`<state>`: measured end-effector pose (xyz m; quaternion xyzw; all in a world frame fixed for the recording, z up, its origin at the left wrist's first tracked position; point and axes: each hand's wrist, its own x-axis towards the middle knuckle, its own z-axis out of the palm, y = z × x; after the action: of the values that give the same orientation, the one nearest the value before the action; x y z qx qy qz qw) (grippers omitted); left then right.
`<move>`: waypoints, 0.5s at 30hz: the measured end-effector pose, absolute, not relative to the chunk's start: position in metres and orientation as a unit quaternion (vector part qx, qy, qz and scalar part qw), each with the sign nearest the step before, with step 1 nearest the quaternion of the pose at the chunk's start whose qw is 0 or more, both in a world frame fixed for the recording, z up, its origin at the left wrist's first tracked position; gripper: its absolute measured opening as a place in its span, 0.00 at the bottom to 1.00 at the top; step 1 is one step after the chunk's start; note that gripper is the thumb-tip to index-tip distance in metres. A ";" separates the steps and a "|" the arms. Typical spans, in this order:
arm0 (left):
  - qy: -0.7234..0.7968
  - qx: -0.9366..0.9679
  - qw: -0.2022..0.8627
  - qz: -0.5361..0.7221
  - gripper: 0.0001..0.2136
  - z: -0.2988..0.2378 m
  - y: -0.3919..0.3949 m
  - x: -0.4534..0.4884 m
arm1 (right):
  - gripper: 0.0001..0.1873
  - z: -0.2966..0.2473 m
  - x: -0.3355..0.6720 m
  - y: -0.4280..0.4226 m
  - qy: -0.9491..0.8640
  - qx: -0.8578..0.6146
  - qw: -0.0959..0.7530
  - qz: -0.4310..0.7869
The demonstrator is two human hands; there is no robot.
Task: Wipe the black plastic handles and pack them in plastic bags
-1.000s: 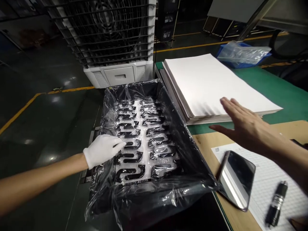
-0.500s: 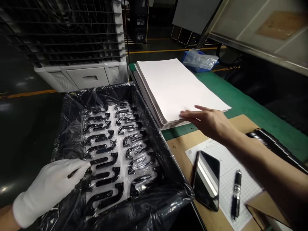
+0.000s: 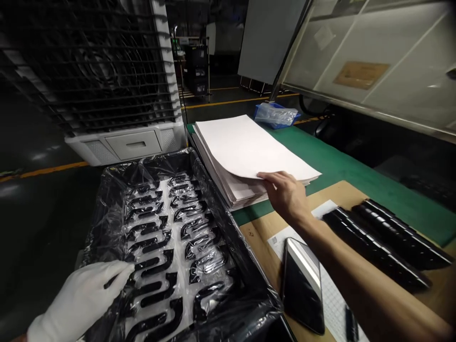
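My right hand (image 3: 285,192), bare, pinches the near edge of the top white sheet (image 3: 245,147). That edge bows up off the paper stack (image 3: 233,192) beneath it. My left hand (image 3: 83,297) wears a white glove, with thumb and fingers pressed together at the left side of a bin (image 3: 249,266) lined with clear plastic film. Its fingertips meet the end of a black curved part (image 3: 153,263); what they grip is hidden. Several such black S-shaped parts lie in two columns on a white layer inside the bin.
On the green table (image 3: 377,185), right of the bin, are a cardboard sheet (image 3: 340,192), a phone (image 3: 302,289), a pen (image 3: 351,323) and black ribbed pieces (image 3: 402,232). Behind stand a blue box (image 3: 276,116) with plastic bags and a large fan unit (image 3: 135,142).
My right hand has closed on the top sheet and raised its near edge off the stack. My left hand stays at the bin's left side. The view has tilted upward.
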<state>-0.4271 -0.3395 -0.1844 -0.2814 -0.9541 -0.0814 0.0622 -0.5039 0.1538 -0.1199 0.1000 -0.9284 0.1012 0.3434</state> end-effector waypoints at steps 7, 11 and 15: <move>-0.974 -0.222 0.005 -0.046 0.16 -0.158 -0.316 -0.428 | 0.08 -0.048 -0.432 0.101 -0.888 0.235 0.373 0.133; -0.944 -0.275 0.164 -0.075 0.15 -0.148 -0.312 -0.422 | 0.15 -0.062 -0.381 0.090 -0.880 0.287 0.338 0.171; -0.877 -0.309 0.338 -0.142 0.15 -0.107 -0.280 -0.426 | 0.15 -0.096 -0.340 0.040 -0.887 0.296 0.288 0.205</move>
<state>-0.4262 -0.2803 -0.1069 -0.3089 -0.8773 -0.1425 0.3385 -0.3403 0.0404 -0.0955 0.2958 -0.8875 0.2049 0.2880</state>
